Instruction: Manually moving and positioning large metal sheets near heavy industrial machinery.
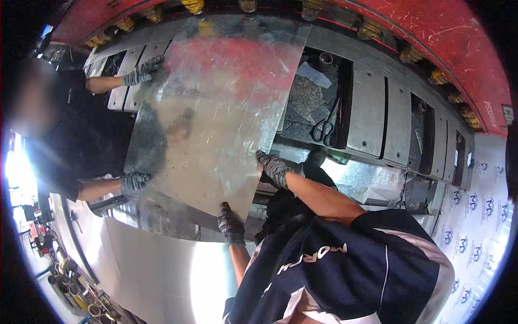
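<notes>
A large, shiny metal sheet (pixel 216 129) slants across the middle of the view, its surface reflecting the red machine. My left hand (pixel 231 225), in a grey knitted glove, grips its near edge, with a finger or thumb showing on top. Further up, my right hand (pixel 274 169) in a matching glove is closed on the sheet's right edge. The fingers under the metal are hidden. On the left a co-worker stands at the opposite side; that person's gloved lower hand (pixel 136 181) is at the sheet's edge, and the upper gloved hand (pixel 144 72) is by its far left part.
A red machine beam (pixel 448 54) with yellow-brown fittings arches over the far side. Beneath it runs a grey metal bed (pixel 372 116) with slots. Black-handled scissors (pixel 325 129) and scraps lie in one recess. Tubular parts (pixel 81 297) stand at the lower left.
</notes>
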Available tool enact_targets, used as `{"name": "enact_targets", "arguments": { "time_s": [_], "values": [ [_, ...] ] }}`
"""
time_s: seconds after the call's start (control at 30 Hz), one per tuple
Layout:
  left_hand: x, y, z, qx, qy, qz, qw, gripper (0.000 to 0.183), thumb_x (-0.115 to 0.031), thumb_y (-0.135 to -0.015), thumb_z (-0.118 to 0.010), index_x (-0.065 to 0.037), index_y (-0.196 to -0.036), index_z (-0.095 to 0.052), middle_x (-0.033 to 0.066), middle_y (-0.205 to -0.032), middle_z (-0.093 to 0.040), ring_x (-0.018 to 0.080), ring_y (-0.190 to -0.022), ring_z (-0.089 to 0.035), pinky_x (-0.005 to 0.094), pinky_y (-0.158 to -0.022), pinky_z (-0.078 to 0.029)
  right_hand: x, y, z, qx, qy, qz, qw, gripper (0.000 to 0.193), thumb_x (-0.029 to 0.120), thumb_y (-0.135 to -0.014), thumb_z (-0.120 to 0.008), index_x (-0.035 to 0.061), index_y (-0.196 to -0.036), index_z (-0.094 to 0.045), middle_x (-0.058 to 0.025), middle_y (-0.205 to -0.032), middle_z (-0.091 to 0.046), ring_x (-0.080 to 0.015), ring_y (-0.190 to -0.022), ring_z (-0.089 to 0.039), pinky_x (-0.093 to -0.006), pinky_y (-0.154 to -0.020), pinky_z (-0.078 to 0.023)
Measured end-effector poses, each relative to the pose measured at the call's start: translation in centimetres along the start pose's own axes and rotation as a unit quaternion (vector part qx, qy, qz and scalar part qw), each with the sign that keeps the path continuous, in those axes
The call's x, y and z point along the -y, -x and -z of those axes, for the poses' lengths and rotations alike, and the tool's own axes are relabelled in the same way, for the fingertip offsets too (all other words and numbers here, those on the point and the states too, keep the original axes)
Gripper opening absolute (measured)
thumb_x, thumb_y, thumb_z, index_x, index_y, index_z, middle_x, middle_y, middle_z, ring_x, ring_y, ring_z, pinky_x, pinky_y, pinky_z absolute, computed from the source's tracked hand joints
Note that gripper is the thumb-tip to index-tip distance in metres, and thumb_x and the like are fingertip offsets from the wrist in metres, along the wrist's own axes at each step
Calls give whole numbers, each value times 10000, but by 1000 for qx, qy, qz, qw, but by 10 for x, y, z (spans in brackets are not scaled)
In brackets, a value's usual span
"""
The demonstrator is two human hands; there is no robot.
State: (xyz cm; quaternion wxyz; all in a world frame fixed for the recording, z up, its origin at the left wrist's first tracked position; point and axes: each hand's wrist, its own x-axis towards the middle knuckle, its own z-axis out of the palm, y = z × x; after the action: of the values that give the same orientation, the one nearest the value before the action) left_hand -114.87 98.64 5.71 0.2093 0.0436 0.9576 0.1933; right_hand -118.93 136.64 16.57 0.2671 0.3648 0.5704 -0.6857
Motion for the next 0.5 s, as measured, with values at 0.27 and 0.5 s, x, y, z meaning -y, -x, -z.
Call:
{"name": "enact_targets", "arguments": {
  "time_s": [0.27, 0.5],
  "values": [
    [-160, -8, 46, 50, -47, -149, 986, 938, -122, -703, -928, -4, -1496, -442, 247, -948, -745, 444, -879, -736, 503, -723, -585, -1, -25, 71, -203, 20, 20, 979, 932, 758, -1004, -457, -12, -1524, -536, -294, -1511, -582, -447, -1451, -512, -486, -1200, -412],
    [-160, -16, 61, -38, -2, -196, 980, 928, -158, -749, -920, -4, -1532, -447, 299, -1068, -730, 458, -1003, -737, 504, -832, -597, 77, 37, 79, -118, 42, -22, 992, 932, 768, -999, -448, -63, -1355, -675, -344, -1424, -621, -460, -1400, -555, -492, -1160, -450]
  ]
}}
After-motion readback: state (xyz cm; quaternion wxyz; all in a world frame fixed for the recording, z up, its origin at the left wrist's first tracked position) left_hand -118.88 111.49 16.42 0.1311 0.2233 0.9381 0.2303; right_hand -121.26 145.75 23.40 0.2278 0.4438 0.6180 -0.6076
